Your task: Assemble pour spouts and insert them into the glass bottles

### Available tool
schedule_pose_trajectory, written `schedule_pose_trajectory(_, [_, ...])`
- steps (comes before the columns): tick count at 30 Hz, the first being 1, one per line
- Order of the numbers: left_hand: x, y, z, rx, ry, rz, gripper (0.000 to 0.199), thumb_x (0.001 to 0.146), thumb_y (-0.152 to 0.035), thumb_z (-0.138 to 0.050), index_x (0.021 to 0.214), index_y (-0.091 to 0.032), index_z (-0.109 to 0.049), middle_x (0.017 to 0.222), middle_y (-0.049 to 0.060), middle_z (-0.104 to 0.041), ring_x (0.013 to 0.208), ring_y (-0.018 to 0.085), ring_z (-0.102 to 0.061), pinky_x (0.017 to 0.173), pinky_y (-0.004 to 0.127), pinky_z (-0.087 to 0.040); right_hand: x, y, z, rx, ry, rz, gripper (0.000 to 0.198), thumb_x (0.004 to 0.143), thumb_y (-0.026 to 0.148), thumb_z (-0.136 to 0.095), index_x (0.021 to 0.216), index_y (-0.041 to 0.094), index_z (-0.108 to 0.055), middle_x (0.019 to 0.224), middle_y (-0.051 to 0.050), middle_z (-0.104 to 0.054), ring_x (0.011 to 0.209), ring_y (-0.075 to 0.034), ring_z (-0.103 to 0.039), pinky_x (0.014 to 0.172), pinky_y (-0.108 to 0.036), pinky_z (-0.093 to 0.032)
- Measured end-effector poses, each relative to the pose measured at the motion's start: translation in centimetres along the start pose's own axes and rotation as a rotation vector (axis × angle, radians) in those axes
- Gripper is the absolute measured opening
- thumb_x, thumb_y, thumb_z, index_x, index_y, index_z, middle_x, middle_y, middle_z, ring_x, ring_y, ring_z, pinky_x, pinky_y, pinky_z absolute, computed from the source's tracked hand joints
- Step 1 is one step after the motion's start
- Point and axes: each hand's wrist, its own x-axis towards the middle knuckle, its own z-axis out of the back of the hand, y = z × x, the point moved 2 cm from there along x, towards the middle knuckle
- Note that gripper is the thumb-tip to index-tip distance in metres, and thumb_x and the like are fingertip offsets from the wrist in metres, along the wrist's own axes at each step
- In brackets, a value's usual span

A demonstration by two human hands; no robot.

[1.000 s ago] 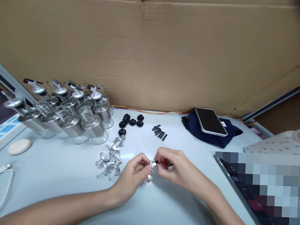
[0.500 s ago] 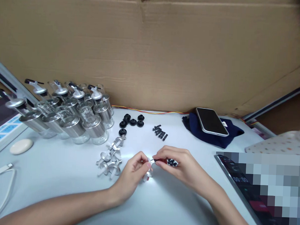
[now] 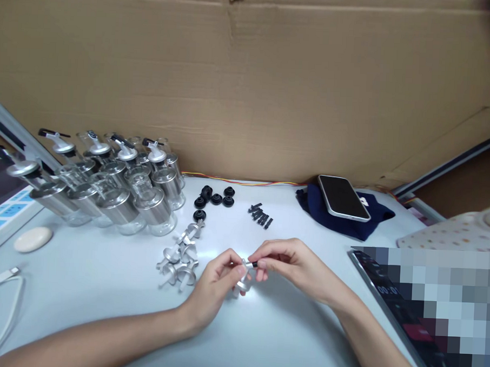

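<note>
My left hand (image 3: 218, 282) is closed around a silver pourer spout (image 3: 243, 283) with a round flange, held just above the table. The thumb and fingers of my right hand (image 3: 282, 263) pinch a small black piece (image 3: 254, 264) at the spout's narrow end. The two seem to touch there; the fingers partly hide the join. Left of my hands lies a group of similar silver pourer spouts (image 3: 188, 251). Beyond them are several round black stoppers (image 3: 216, 199). Several slim black pieces (image 3: 262, 218) lie in a cluster farther back.
Glass bottles with metal sleeves (image 3: 152, 204) stand at the left, some topped with pourers. A phone (image 3: 344, 197) rests on dark blue cloth (image 3: 379, 216). At the right is a partly pixelated screen device (image 3: 386, 292); a white cable (image 3: 10, 314) and pale oval object (image 3: 33, 240) lie left.
The dark-patterned object with a red part at my right hand is no longer visible. My right fingers now pinch the black piece at the spout's end. My left hand keeps its hold.
</note>
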Motion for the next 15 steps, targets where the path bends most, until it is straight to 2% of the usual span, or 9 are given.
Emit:
schedule_pose_trajectory(4, [-0.08, 0.20, 0.04, -0.014, 0.020, 0.001, 0.029, 0.082, -0.041, -0.061, 0.072, -0.017, -0.048, 0.071, -0.001, -0.059, 0.060, 0.010, -0.052, 0.061, 0.023, -0.041, 0.34, -0.41, -0.29, 0.108, -0.002, -0.071, 0.011, 0.075, 0.027, -0.070, 0.081, 0.017, -0.072, 0.062, 0.000, -0.069, 0.057, -0.010, -0.062, 0.062, -0.023, -0.051])
schedule_pose_trajectory(9, [-0.14, 0.18, 0.07, -0.011, 0.037, 0.006, 0.032, 0.081, -0.044, -0.061, 0.072, -0.016, -0.048, 0.071, 0.000, -0.059, 0.060, 0.010, -0.052, 0.060, 0.022, -0.039, 0.50, -0.38, -0.53, 0.137, 0.012, -0.116, 0.012, 0.073, 0.028, -0.071, 0.075, 0.016, -0.069, 0.058, 0.001, -0.068, 0.055, -0.010, -0.061, 0.061, -0.023, -0.050])
schedule_pose_trajectory(12, [-0.11, 0.13, 0.08, -0.010, 0.033, 0.011, 0.033, 0.081, -0.044, -0.061, 0.072, -0.017, -0.047, 0.070, -0.001, -0.059, 0.060, 0.010, -0.053, 0.059, 0.022, -0.039, 0.56, -0.37, -0.52, 0.109, 0.003, -0.124, 0.014, 0.073, 0.029, -0.070, 0.074, 0.016, -0.068, 0.058, 0.001, -0.066, 0.055, -0.011, -0.060, 0.061, -0.024, -0.049])
schedule_pose_trajectory(15, [-0.09, 0.14, 0.11, 0.006, 0.005, 0.008, 0.031, 0.082, -0.043, -0.060, 0.072, -0.017, -0.046, 0.068, -0.002, -0.056, 0.059, 0.009, -0.053, 0.060, 0.022, -0.038, 0.49, -0.23, -0.31, -0.033, -0.057, -0.078, 0.012, 0.076, 0.028, -0.067, 0.074, 0.016, -0.068, 0.061, 0.000, -0.065, 0.057, -0.012, -0.058, 0.061, -0.025, -0.047])
